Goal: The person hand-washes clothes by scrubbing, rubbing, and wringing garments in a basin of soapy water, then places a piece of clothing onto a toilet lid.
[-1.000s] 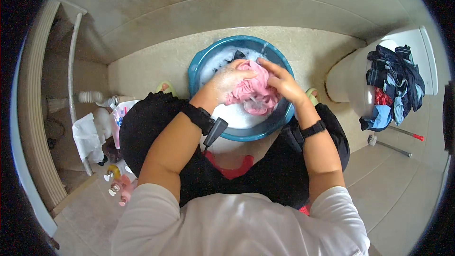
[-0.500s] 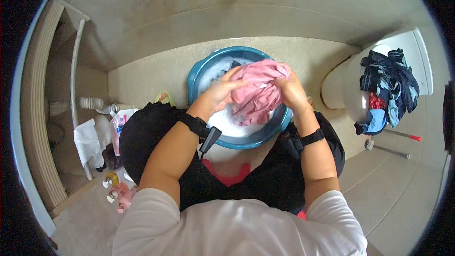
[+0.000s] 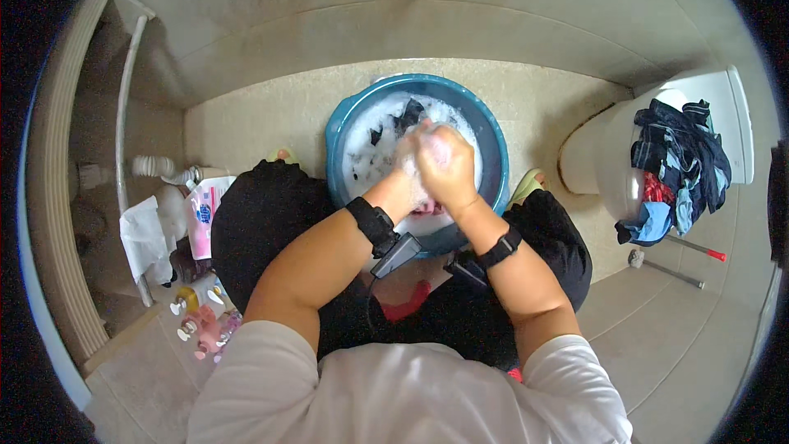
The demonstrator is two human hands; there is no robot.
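A blue plastic basin [image 3: 496, 144] full of white suds stands on the floor between my knees. My left hand [image 3: 408, 166] and my right hand [image 3: 448, 166] are pressed together over it, both coated in foam. They are closed on a pink cloth [image 3: 427, 208], most of which is hidden beneath the hands and the lather; a small part shows just below them. Beyond my fingers, a dark cloth [image 3: 408, 117] pokes out of the foam.
To the right, a heap of dark and blue clothes [image 3: 678, 164] lies on a white toilet [image 3: 604, 148]. At left are a pink-and-white pouch [image 3: 201, 226], a white bag [image 3: 148, 238] and several pump bottles [image 3: 205, 329]. A metal rail [image 3: 123, 131] stands behind them.
The pink cloth, held up and spread between my hands before, has gone down into the suds. My hands have come together over the basin and are now foamy.
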